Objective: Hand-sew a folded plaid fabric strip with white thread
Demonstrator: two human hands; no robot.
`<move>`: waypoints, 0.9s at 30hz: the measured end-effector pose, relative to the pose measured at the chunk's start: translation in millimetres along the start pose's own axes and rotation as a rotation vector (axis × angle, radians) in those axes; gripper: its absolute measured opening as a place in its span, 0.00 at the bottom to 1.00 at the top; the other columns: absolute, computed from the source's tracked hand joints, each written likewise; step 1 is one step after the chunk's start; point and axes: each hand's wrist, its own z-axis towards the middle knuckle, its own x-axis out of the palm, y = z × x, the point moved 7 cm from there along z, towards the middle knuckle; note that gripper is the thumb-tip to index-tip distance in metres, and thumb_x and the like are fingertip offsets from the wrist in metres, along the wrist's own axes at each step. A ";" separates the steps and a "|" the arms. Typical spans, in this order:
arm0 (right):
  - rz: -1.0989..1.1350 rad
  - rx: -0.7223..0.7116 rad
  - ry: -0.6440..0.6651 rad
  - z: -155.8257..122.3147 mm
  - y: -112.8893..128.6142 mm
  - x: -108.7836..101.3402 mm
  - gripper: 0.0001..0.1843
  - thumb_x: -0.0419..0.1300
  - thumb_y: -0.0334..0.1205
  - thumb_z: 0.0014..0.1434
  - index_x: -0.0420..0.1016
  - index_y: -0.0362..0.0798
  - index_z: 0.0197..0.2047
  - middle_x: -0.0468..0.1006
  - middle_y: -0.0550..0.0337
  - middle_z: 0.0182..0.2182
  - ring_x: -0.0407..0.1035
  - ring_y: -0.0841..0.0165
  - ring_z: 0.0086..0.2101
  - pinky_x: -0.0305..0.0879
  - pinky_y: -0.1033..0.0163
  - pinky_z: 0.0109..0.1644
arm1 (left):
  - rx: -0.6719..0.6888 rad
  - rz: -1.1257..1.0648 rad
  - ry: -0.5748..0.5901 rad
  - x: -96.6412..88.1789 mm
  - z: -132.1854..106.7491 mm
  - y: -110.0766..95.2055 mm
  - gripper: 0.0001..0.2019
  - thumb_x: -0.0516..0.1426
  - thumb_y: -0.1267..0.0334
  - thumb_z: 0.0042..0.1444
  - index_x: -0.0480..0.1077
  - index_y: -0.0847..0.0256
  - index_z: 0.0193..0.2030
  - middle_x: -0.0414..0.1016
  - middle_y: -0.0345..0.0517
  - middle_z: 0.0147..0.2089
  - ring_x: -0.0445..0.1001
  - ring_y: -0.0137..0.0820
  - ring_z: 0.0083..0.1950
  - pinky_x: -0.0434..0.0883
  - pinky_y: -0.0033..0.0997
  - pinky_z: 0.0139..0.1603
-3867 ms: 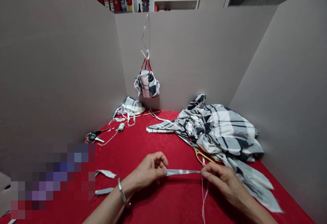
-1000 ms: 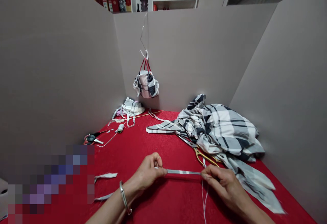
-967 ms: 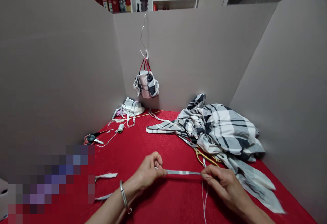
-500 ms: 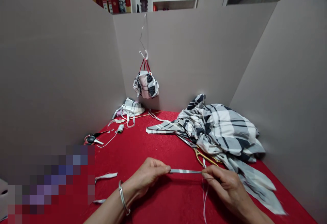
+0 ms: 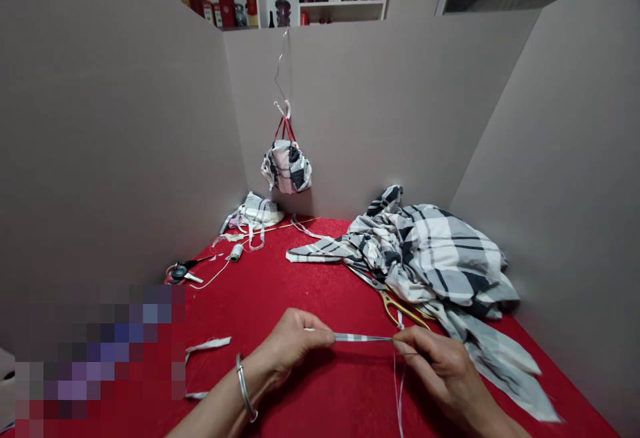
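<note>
Striped fabric strip (image 5: 356, 338) stretches straight between my two grips in the head view, above the red cloth (image 5: 310, 285). I see the left hand (image 5: 295, 345) pressing thumb and fingers together on its left part; the right hand (image 5: 443, 361) pinches the other end, pale thread (image 5: 399, 395) hanging below. Just beyond the right grip lie gold-handled scissors (image 5: 391, 305), beside heaped plaid fabric (image 5: 445, 245). Well beyond the left grip, a thread spool (image 5: 236, 253) and a red box (image 5: 226, 9) carry marks too small for me to read.
</note>
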 end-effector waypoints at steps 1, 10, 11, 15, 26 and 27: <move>-0.009 -0.018 -0.003 -0.2 2.4 0.7 0.11 0.47 0.37 0.63 0.68 0.48 0.32 0.73 0.61 0.23 0.68 0.69 0.24 0.60 0.66 0.29 | 0.024 0.024 -0.027 -1.8 2.0 0.1 0.14 0.63 0.56 0.35 0.71 0.67 0.22 0.61 0.34 0.15 0.52 0.20 0.17 0.47 0.23 0.20; 0.000 0.036 0.008 0.1 -3.6 1.5 0.13 0.47 0.38 0.63 0.67 0.48 0.29 0.72 0.61 0.22 0.67 0.69 0.23 0.59 0.66 0.28 | 0.116 0.014 0.016 -0.7 4.1 -1.3 0.12 0.62 0.58 0.38 0.68 0.65 0.24 0.66 0.36 0.19 0.59 0.22 0.21 0.53 0.22 0.23; 0.006 0.044 0.012 0.1 -4.5 1.8 0.13 0.47 0.39 0.63 0.67 0.48 0.29 0.71 0.61 0.22 0.67 0.69 0.23 0.59 0.66 0.28 | 0.109 -0.022 0.028 0.1 3.0 -2.2 0.13 0.62 0.58 0.37 0.66 0.65 0.24 0.67 0.36 0.20 0.58 0.21 0.20 0.52 0.21 0.22; 0.032 0.053 0.037 -0.7 -3.5 6.1 0.13 0.47 0.39 0.63 0.67 0.48 0.29 0.70 0.62 0.22 0.66 0.69 0.23 0.58 0.67 0.28 | 0.084 -0.142 0.006 -1.9 1.3 -4.2 0.14 0.62 0.60 0.37 0.59 0.62 0.23 0.67 0.34 0.20 0.49 0.16 0.15 0.43 0.20 0.16; -0.010 -0.033 0.029 -0.9 3.1 9.0 0.12 0.46 0.38 0.63 0.66 0.49 0.30 0.71 0.62 0.23 0.67 0.70 0.24 0.59 0.67 0.28 | 0.018 -0.055 -0.022 -5.9 0.8 -1.1 0.11 0.61 0.64 0.38 0.69 0.66 0.31 0.63 0.33 0.17 0.49 0.17 0.14 0.44 0.21 0.14; -0.007 -0.023 0.031 -1.1 1.9 9.0 0.12 0.46 0.38 0.64 0.66 0.49 0.30 0.70 0.62 0.22 0.67 0.70 0.24 0.58 0.67 0.28 | 0.041 -0.065 0.008 -4.0 -0.1 -3.5 0.12 0.61 0.64 0.39 0.69 0.65 0.33 0.64 0.33 0.18 0.49 0.17 0.14 0.44 0.21 0.14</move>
